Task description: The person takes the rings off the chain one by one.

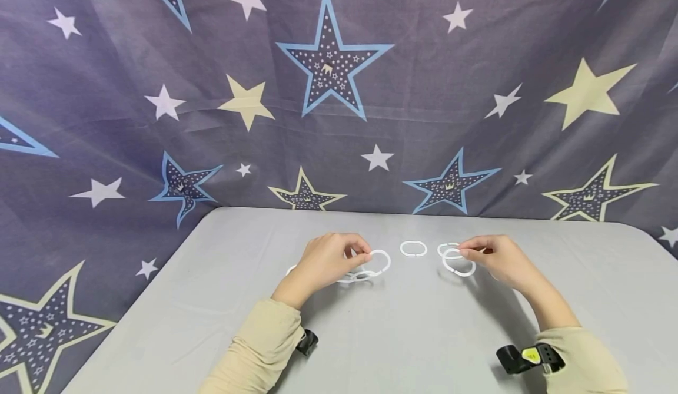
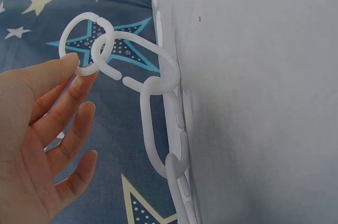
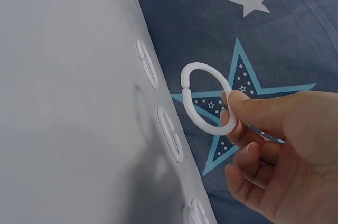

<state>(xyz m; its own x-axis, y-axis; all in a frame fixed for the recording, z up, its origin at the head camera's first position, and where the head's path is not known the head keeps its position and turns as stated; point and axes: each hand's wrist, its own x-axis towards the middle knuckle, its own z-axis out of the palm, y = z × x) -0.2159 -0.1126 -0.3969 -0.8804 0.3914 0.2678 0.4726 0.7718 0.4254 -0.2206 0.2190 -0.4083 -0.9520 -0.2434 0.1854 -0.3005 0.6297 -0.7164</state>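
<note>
Okay, your left hand (image 1: 332, 258) pinches a white end link (image 2: 63, 40) between thumb and index finger; the other fingers curve loosely, clear of it. That link is threaded through the next one in the white chain (image 2: 146, 123), and more links hang on below, running down toward the table (image 1: 413, 323). The second link's break shows as a distinct gap in the left wrist view. From the head camera, part of the chain is hidden behind your left hand, so I can't count its links. Your right hand (image 1: 495, 258) pinches a single white link (image 3: 186, 78) by its side, thumb against fingers; it's off the table, joined to nothing, with a thin slit at its break. The two held links face each other, well apart. Between them, a bit farther back, a loose link (image 1: 413, 242) lies flat on the table. Another loose link (image 1: 447, 244) lies beyond your right-hand one, partly overlapped by it in the head view. Both your sleeves are beige, a black strap (image 1: 531, 358) sits by the right cuff, and a star-print cloth (image 1: 328, 141) hangs behind the table.
</note>
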